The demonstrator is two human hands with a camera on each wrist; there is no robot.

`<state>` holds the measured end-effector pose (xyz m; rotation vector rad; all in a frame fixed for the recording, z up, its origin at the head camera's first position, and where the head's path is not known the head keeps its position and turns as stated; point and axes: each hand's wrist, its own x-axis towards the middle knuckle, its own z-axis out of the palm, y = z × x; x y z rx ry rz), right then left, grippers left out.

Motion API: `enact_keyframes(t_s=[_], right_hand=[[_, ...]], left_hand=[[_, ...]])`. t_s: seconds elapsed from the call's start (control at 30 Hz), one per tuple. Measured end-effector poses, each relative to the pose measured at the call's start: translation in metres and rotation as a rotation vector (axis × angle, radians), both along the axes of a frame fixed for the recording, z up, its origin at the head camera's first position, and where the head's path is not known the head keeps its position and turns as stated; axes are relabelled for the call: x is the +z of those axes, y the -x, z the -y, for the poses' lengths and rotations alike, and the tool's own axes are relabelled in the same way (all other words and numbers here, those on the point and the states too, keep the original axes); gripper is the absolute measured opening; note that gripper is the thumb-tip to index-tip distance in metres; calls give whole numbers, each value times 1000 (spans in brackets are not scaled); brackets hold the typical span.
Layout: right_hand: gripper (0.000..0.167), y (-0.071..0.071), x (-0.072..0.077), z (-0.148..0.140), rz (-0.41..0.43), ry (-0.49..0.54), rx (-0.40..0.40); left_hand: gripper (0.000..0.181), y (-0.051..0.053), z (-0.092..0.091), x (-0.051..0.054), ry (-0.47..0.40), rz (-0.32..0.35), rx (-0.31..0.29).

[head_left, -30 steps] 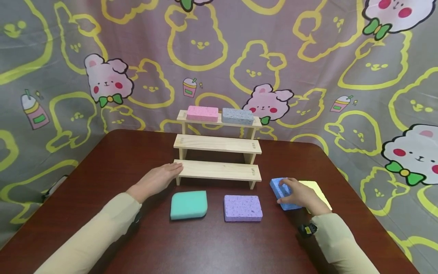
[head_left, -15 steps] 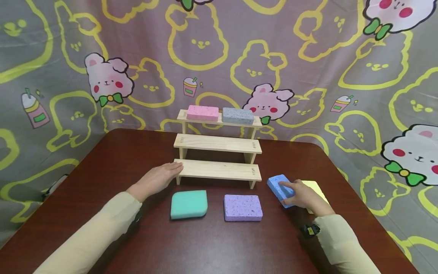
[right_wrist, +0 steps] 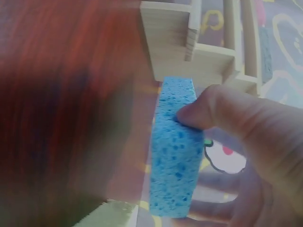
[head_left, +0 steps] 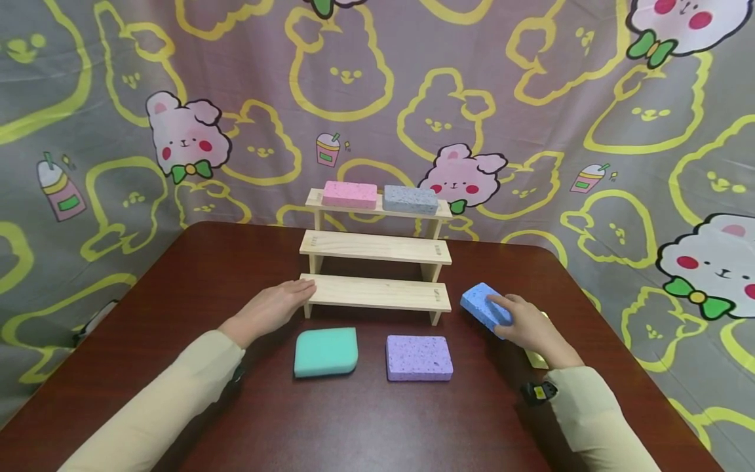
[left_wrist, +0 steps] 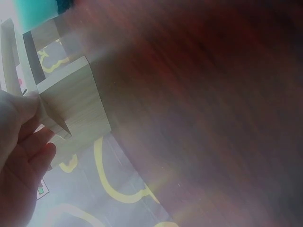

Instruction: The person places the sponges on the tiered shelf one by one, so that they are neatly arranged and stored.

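In the head view, my right hand holds a blue sponge, tilted and off the table, right of the wooden shelf rack. The right wrist view has my thumb pressed on one broad face of the blue sponge, fingers behind it. My left hand grips the left end of the rack's lowest board; in the left wrist view its thumb and fingers lie on either side of the wooden board. Partly covered by my right hand, a yellow sponge lies on the table.
Before the rack lie a teal sponge and a purple sponge. Its top board carries a pink sponge and a grey sponge. Behind the dark red table hangs a patterned curtain.
My right hand has lifted the blue sponge from beside the yellow one and turned it, moving it slightly away from me. The left hand has stayed on the rack.
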<state>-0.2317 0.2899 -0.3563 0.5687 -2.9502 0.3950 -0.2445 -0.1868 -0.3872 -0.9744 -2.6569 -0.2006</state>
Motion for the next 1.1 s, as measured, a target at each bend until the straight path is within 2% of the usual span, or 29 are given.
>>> enact_keyframes(t_s=[0.23,0.47,0.73,1.1], right_hand=[[46,3,9,-2,-80,43,76],[44,7,14,3,-85,82,69],[44,14,23,10,-146,117,124],[40,18,47,27,-167,100,175]], left_hand=[[36,0,0,-1,1,-6,-1],[35,0,1,-1,-3,-9,-8],[35,-1,-1,0,-4,-4,2],[35,-1,-1,1,-2,-3,4]])
